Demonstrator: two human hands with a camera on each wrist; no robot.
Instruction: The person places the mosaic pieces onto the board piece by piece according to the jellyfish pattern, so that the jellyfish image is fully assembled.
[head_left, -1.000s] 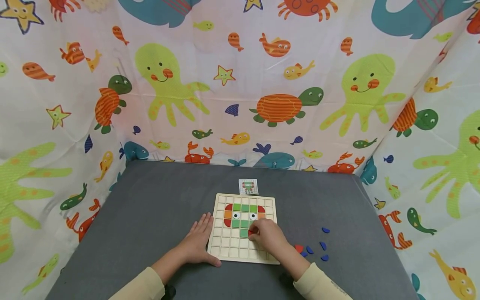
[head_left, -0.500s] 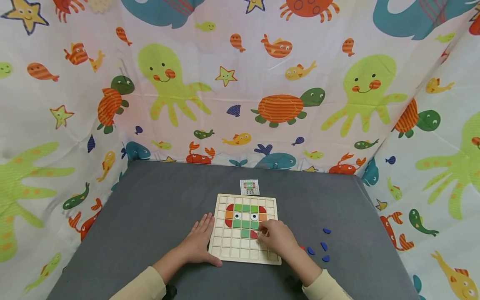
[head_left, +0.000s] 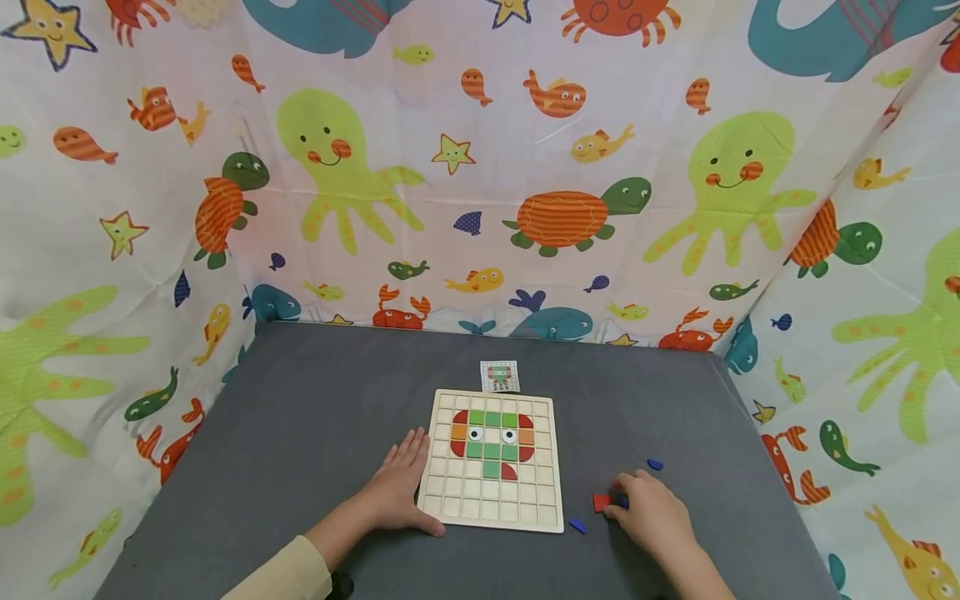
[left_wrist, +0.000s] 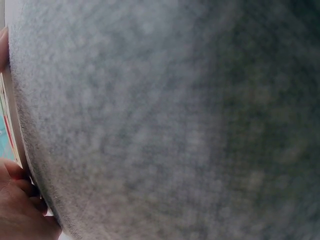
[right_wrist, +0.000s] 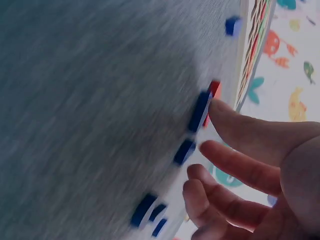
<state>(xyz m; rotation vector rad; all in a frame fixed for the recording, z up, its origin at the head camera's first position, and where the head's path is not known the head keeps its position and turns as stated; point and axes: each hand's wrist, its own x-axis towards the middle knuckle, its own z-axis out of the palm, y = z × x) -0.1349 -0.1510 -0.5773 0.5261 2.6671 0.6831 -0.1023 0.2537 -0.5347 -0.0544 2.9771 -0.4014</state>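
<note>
The wooden grid board (head_left: 491,504) lies on the dark table, bearing green, orange and red tiles and two eye tiles. My left hand (head_left: 397,487) rests against its left edge, fingers extended and thumb at the near corner. My right hand (head_left: 656,517) is right of the board, over loose pieces. A red piece (head_left: 601,503) and a blue piece (right_wrist: 200,112) lie by my right thumb tip; the right wrist view shows the thumb and fingers apart, with no pinch visible. The left wrist view is mostly blurred grey cloth, with part of the left hand (left_wrist: 22,205) at its edge.
A small pattern card (head_left: 499,376) lies beyond the board's far edge. One blue half-round piece (head_left: 655,464) lies past my right hand, and another blue piece (head_left: 577,526) is near the board's right corner. A printed curtain (head_left: 465,167) surrounds the table's back and sides.
My right hand has left the board and moved right to the loose pieces. The red quarter-round tile that was at its fingertips now lies in the grid. The left hand stays put.
</note>
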